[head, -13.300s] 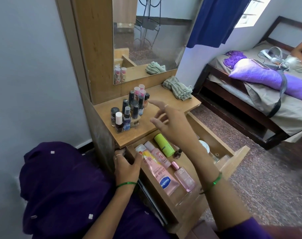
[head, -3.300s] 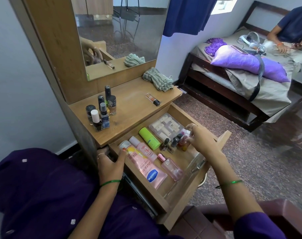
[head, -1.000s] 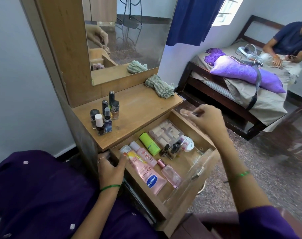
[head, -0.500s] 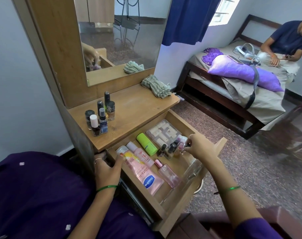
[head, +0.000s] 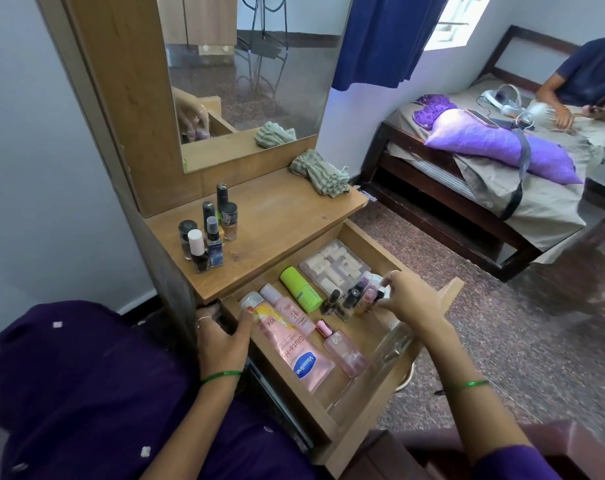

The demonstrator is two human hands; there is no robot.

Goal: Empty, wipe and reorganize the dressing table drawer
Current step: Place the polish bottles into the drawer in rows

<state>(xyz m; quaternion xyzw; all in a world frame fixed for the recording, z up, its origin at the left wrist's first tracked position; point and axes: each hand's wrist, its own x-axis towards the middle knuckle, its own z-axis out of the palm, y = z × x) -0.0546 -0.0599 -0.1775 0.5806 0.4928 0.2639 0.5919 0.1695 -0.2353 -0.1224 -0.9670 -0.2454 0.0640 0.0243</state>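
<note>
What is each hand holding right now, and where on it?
The left hand grips the drawer's side wall near its back. The right hand touches the small bottles; its exact hold cannot be told.

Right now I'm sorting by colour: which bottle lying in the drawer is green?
The stubby lime-green bottle, lying between the pink tubes and the clear box.

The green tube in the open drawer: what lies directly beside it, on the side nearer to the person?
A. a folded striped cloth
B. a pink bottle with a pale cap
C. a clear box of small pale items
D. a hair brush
B. The green tube lies next to a pink bottle on its near side; the clear box is on its far side, and the striped cloth rests up on the tabletop.
</note>
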